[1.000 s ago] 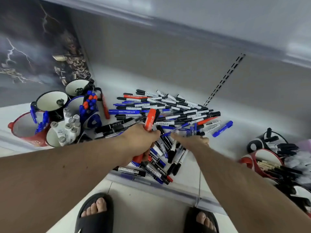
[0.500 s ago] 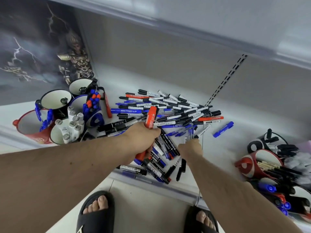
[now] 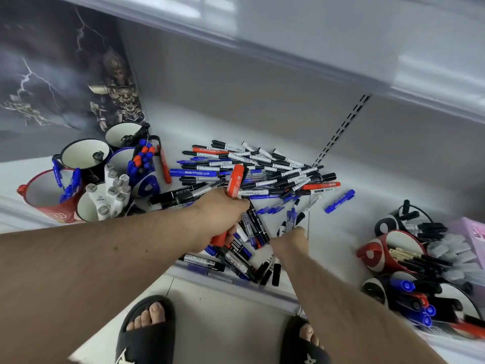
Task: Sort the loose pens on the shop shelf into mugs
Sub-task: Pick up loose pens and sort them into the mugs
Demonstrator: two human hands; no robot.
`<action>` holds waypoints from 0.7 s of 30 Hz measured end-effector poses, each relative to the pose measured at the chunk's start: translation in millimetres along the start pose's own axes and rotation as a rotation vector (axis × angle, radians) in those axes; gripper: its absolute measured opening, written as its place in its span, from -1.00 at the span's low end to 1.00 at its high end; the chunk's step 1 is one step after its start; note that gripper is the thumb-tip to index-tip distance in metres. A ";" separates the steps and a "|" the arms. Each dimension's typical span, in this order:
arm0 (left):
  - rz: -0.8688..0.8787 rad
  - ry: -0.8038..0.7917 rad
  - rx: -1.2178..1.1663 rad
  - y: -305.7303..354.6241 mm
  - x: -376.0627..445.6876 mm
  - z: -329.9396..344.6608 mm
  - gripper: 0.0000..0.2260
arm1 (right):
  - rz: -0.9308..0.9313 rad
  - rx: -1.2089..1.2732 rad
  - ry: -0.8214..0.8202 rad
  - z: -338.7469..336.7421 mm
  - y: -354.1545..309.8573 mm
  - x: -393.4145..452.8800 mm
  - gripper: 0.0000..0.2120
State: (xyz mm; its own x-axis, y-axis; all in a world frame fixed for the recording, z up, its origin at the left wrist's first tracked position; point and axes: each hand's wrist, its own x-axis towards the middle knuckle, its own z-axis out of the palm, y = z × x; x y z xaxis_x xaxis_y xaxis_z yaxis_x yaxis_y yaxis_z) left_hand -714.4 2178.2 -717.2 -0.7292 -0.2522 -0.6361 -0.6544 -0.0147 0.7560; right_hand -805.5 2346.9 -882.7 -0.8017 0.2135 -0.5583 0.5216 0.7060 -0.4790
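Note:
A heap of loose pens (image 3: 265, 166) in black, blue and red lies across the middle of the white shelf (image 3: 338, 232). My left hand (image 3: 223, 216) grips a bundle of markers over the heap's near side; a thick red marker (image 3: 236, 181) sticks up out of the fist and black ones point left. My right hand (image 3: 291, 239) is just right of it, near the shelf's front. It pinches a few thin blue and black pens (image 3: 290, 219) that stand up from its fingers. The fingers themselves are hidden behind the hand.
Mugs stand at the left: a red mug (image 3: 34, 195), a black mug (image 3: 78, 153), a blue mug (image 3: 118, 158) with blue and red pens, and a white mug (image 3: 84, 211) of grey markers. More filled mugs (image 3: 372, 256) lie at the right. A single blue pen (image 3: 339, 200) lies apart.
My right hand has drawn back from the heap toward the shelf's front edge, bringing a few pens with it. My left hand has kept its bundle and stayed roughly in place.

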 end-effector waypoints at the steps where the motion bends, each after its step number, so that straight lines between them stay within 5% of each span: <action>1: 0.007 -0.001 0.015 0.3 0.0 0.3 -0.78 | 0.023 0.065 -0.004 -1.7 -0.5 -0.3 -0.61; 6: 0.038 -0.031 0.079 -2.8 5.2 0.0 -0.82 | 0.137 0.496 -0.005 -32.6 -13.1 -11.8 -0.77; 15: 0.077 -0.275 0.085 12.3 -35.8 28.8 -0.41 | -0.188 0.750 -0.329 -108.2 -82.6 -114.2 -0.85; 19: 0.159 -0.336 -0.054 27.3 -67.1 47.2 -0.71 | -0.157 0.785 -0.356 -133.8 -87.4 -146.1 -0.65; 21: 0.182 -0.331 -0.091 32.9 -81.5 52.0 -0.82 | -0.132 0.790 -0.369 -145.6 -84.9 -158.7 -0.70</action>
State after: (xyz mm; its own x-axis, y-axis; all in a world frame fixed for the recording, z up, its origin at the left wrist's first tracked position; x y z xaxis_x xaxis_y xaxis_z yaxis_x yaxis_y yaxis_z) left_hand -686.8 2248.7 -648.5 -0.8667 0.0666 -0.4944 -0.4987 -0.0882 0.8623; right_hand -765.0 2351.3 -654.7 -0.7955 -0.1650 -0.5830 0.5901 0.0073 -0.8073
